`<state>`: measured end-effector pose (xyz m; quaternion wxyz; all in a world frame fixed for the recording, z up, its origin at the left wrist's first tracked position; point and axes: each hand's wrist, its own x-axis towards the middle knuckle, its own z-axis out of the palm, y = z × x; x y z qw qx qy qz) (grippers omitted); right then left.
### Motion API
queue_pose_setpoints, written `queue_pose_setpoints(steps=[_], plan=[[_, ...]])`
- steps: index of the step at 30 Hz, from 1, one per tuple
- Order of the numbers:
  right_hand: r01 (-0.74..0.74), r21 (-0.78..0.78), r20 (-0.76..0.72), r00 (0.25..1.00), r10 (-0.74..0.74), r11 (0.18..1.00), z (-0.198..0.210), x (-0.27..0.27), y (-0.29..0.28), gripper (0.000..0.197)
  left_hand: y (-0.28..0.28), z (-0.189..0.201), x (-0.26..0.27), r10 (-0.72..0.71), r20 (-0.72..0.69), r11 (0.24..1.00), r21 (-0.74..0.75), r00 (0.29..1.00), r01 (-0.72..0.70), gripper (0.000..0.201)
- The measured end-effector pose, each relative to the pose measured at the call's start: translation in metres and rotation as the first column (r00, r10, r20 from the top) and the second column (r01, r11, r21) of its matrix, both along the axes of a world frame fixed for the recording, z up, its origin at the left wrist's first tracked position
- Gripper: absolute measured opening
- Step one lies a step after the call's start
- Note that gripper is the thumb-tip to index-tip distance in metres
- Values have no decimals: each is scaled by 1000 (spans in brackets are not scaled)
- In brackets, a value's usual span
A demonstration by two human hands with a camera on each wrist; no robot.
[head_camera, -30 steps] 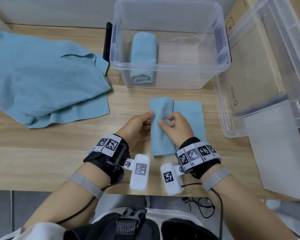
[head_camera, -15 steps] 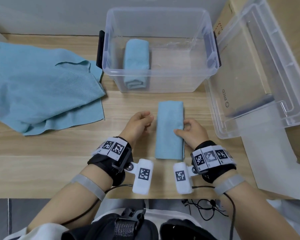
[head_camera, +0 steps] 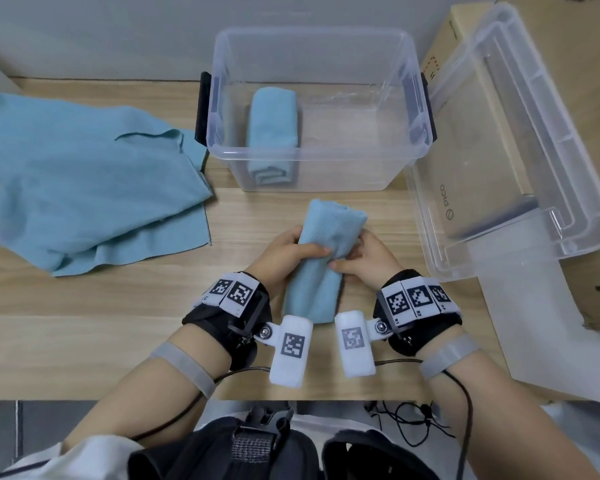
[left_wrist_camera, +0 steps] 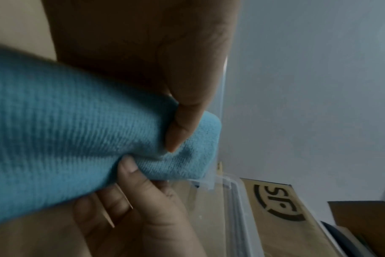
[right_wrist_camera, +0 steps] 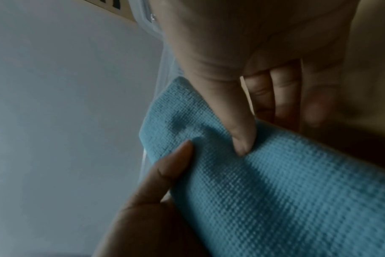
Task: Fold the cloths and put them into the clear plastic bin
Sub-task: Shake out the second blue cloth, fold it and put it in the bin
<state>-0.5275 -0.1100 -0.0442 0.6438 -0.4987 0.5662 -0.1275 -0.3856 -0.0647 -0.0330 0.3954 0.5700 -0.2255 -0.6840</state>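
Observation:
A folded blue cloth [head_camera: 321,258] is held above the wooden table, just in front of the clear plastic bin [head_camera: 316,157]. My left hand [head_camera: 288,252] grips its left side with the thumb across the top. My right hand [head_camera: 362,261] grips its right side, thumb on top. The left wrist view shows the cloth [left_wrist_camera: 77,132] pinched between thumb and fingers; in the right wrist view the cloth [right_wrist_camera: 275,182] is pinched the same way. Another folded blue cloth [head_camera: 272,133] lies inside the bin at its left. Unfolded blue cloths [head_camera: 84,181] lie in a heap at the left.
The bin's clear lid [head_camera: 520,143] leans on a cardboard box [head_camera: 568,98] to the right. White paper [head_camera: 534,306] lies at the table's right front. The bin's right half holds nothing. Bare wood shows between the heap and my hands.
The cloth got its last fold to the right and lay flat as a narrow strip. Both hands have since closed round it and lifted it, its far end raised towards the bin.

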Motion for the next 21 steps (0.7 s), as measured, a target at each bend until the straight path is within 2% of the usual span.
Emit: queue_pose_setpoints(steps=[2,5,8,10,12,17,19,21], plan=[[-71,-72,10,997,72,995,16,7,-7,48,-3,15,11,-2,15,997,-78,1000,3,52],[-118,-147,76,989,130,982,49,19,-18,52,-8,42,32,34,3,979,-204,999,-33,33],[-114,-202,148,978,145,973,78,35,-28,49,-15,62,49,80,-7,955,-285,997,-79,37],[-86,-175,221,967,124,981,90,45,-32,44,-19,69,58,127,-10,942,-312,992,-124,48],[-77,-151,266,957,115,985,96,57,-37,38,-24,74,65,170,-23,927,-336,985,-168,50],[-55,-134,280,956,91,989,107,83,-70,24,-39,81,97,227,9,904,-374,974,-207,32],[1,-64,336,942,20,998,114,92,-91,18,-49,81,116,349,-17,858,-396,937,-326,25],[76,-4,375,924,-69,997,118,103,-115,13,-60,77,134,463,23,805,-429,886,-409,22]])
